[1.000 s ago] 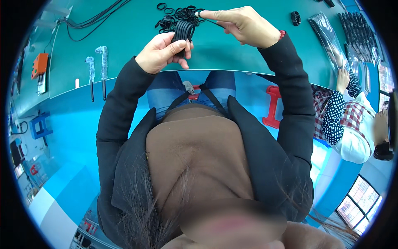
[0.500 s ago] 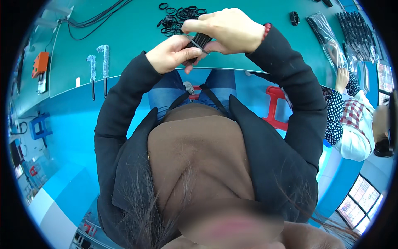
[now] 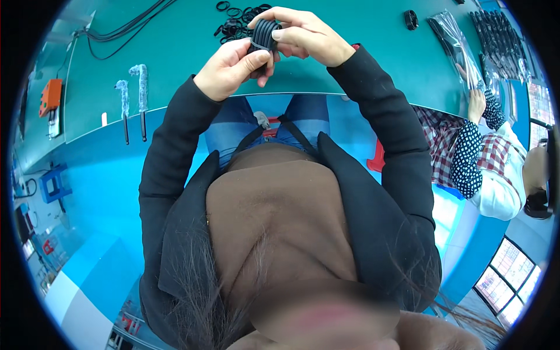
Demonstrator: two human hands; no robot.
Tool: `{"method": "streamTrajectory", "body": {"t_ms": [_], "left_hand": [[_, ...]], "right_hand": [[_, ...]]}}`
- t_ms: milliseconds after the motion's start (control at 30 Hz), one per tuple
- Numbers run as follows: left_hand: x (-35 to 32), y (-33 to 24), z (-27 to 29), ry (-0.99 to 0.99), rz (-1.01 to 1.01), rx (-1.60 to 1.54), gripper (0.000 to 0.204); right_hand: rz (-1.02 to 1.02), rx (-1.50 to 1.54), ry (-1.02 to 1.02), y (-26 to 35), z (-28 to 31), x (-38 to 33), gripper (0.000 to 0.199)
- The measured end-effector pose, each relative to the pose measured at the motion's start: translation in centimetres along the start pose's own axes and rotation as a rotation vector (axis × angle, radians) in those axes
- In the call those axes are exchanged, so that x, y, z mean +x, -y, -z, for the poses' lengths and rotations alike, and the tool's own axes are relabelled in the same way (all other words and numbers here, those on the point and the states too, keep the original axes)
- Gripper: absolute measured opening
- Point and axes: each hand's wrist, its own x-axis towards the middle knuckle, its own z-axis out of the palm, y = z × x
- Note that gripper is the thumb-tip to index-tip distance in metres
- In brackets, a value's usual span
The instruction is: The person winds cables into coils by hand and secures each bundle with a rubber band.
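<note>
Left hand and right hand were closed around a coiled black cable.
It was pinched by both over the green table, near loose black rings.

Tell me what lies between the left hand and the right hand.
A black coil, with the left hand and the right hand both on it; the head view shows this.
</note>
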Motion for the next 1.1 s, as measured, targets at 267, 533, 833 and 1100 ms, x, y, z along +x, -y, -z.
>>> {"method": "streamTrajectory", "body": {"t_ms": [267, 533, 833, 1100], "left_hand": [[0.4, 1.0, 0.2, -0.03, 0.032, -0.102, 0.032], [-0.3, 1.7, 0.6, -0.129, 0.025, -0.433, 0.032], [0.4, 2.6, 0.2, -0.19, 0.018, -0.206, 0.02], [0.1, 2.6, -2.7, -0.334, -0.009, 0.137, 0.028]], "right_hand": [[-0.126, 0.082, 0.045, -0.9, -1.2, 1.1, 0.029], [0.053, -0.404, -0.197, -3.2, -1.3, 1.0, 0.022], [0.013, -0.372, -0.186, -4.0, -1.6, 0.0, 0.024], [-0.027, -0.417, -0.268, -3.8, -1.3, -0.4, 0.025]]}}
